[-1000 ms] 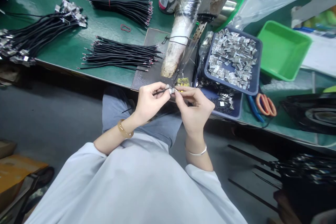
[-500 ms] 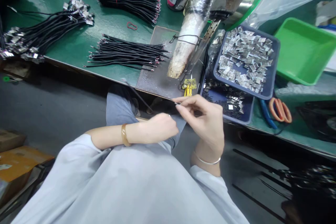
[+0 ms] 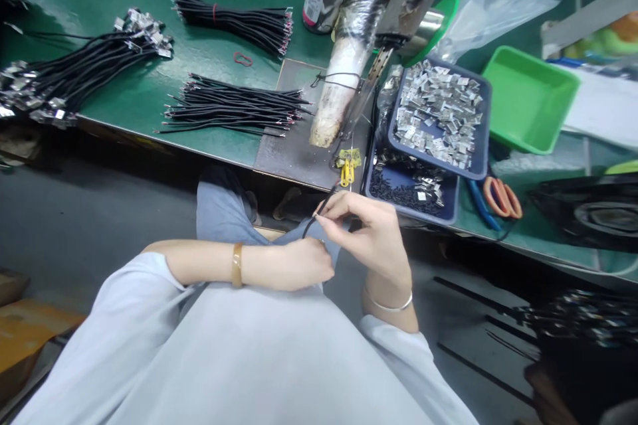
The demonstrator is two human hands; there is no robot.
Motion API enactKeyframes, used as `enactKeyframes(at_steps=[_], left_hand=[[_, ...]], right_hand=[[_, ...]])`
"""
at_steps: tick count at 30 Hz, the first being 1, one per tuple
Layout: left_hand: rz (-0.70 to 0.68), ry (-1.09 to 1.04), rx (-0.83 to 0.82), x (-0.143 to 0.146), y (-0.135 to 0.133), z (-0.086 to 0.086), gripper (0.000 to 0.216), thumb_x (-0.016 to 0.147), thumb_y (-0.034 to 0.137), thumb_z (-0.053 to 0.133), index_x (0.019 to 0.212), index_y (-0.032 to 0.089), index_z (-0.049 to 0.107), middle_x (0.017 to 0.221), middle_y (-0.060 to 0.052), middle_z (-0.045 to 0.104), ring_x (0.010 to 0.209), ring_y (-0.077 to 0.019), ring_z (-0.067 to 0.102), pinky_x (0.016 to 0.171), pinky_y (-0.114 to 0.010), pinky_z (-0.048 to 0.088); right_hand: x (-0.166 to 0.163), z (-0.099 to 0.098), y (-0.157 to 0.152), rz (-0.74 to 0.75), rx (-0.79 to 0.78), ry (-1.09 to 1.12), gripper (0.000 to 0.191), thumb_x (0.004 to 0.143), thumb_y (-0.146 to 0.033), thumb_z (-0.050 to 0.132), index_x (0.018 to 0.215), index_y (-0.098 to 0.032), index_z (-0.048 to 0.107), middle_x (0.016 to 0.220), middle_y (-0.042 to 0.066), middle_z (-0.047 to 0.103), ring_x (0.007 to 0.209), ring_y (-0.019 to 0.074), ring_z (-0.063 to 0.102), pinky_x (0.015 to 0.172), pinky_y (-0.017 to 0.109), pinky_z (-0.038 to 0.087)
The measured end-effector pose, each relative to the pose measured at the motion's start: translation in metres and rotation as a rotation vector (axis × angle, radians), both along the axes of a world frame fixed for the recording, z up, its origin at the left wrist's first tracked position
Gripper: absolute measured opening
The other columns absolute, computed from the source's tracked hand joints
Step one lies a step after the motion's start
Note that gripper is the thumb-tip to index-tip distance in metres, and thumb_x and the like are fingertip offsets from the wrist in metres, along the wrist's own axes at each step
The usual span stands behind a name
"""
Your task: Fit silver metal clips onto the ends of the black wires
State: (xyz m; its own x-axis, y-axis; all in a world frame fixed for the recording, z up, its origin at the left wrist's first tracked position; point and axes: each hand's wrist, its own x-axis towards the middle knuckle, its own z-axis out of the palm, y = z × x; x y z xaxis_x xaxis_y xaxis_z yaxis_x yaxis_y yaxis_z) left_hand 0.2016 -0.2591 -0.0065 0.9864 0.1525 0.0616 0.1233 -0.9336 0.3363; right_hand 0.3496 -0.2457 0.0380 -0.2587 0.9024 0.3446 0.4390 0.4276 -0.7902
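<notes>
A short black cable (image 3: 325, 202) slants between my hands, with a reddish wire tip at its upper end close to the yellow clip-like piece (image 3: 347, 172) at the table edge. My right hand (image 3: 371, 236) pinches the cable between thumb and forefinger. Just below and left, my left hand (image 3: 304, 265) is closed in a fist, back upward; the cable's lower part runs in behind it, so its finger contact is hidden. Above lies a loose row of black cables (image 3: 239, 105), their ends stripped, partly on a dark board (image 3: 284, 159).
A taped duct (image 3: 331, 103) and a metal tool hang over the board. Right of it stand a blue tray of metal terminals (image 3: 481, 136), a lower blue tray (image 3: 451, 202), orange-handled scissors (image 3: 502, 199) and a green bin (image 3: 528, 99). Tied and terminal-ended cable bundles (image 3: 100, 63) lie left.
The cable has swung from pointing up-left to leaning up-right toward the yellow piece. My right hand has moved slightly down and left; my left hand sits a little lower. The view has shifted.
</notes>
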Motion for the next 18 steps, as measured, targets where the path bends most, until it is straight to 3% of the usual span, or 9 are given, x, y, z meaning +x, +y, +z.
enactKeyframes(at_steps=[2,4,6,8,10,14,18], left_hand=[[0.015,-0.181,0.028,-0.008,0.006,0.016,0.023,0.081,0.003,0.064,0.062,0.017,0.062,0.062,-0.005,0.066,0.059,-0.0172,0.062,0.059,-0.030,0.048],[0.105,-0.516,0.022,-0.019,0.015,0.034,0.013,0.087,0.012,0.064,0.075,0.016,0.066,0.066,-0.004,0.067,0.063,-0.0153,0.064,0.061,-0.028,0.052],[0.340,-0.880,-0.026,-0.028,0.024,0.047,0.007,0.090,0.018,0.065,0.094,0.016,0.069,0.075,-0.003,0.070,0.069,-0.0131,0.066,0.066,-0.025,0.055],[0.633,-1.065,-0.085,-0.032,0.032,0.052,0.013,0.087,0.019,0.070,0.099,0.020,0.070,0.081,-0.002,0.070,0.073,-0.0127,0.064,0.068,-0.026,0.055],[0.789,-1.072,-0.252,-0.028,0.038,0.046,0.008,0.084,0.021,0.074,0.092,0.021,0.073,0.082,-0.002,0.069,0.075,-0.0130,0.063,0.070,-0.027,0.054],[0.807,-1.094,-0.741,-0.012,0.040,0.021,0.007,0.086,0.023,0.072,0.082,0.018,0.073,0.084,-0.002,0.066,0.077,-0.0108,0.065,0.070,-0.022,0.054],[0.844,-1.152,-0.977,-0.005,0.036,0.010,0.017,0.083,0.034,0.077,0.083,0.017,0.070,0.090,-0.003,0.064,0.081,-0.0108,0.064,0.067,-0.018,0.055]], right_hand=[[0.002,0.002,-0.001,-0.098,0.022,0.077,0.022,0.082,-0.010,0.068,0.068,-0.021,0.055,0.071,-0.003,0.069,0.064,0.0111,0.067,0.053,0.020,0.050],[0.005,0.004,-0.002,-0.172,0.059,0.144,0.023,0.080,-0.008,0.069,0.068,-0.021,0.054,0.073,-0.002,0.070,0.063,0.0120,0.067,0.051,0.021,0.049],[0.005,0.006,-0.003,-0.201,0.089,0.156,0.024,0.081,-0.006,0.068,0.068,-0.021,0.053,0.077,-0.001,0.072,0.060,0.0108,0.064,0.048,0.021,0.046],[0.003,0.007,-0.003,-0.187,0.094,0.126,0.024,0.081,-0.006,0.067,0.069,-0.021,0.053,0.079,-0.002,0.072,0.056,0.0083,0.059,0.046,0.019,0.042],[-0.001,0.006,-0.002,-0.155,0.120,0.069,0.023,0.081,-0.007,0.067,0.069,-0.021,0.053,0.073,-0.004,0.068,0.053,0.0062,0.054,0.045,0.018,0.038],[-0.009,-0.002,0.002,-0.128,0.295,-0.177,0.024,0.087,-0.010,0.061,0.070,-0.022,0.048,0.060,-0.008,0.052,0.050,0.0050,0.044,0.048,0.018,0.035],[-0.010,-0.010,0.005,-0.115,0.399,-0.330,0.024,0.091,-0.010,0.055,0.071,-0.022,0.047,0.061,-0.007,0.052,0.050,0.0057,0.046,0.049,0.020,0.036]])
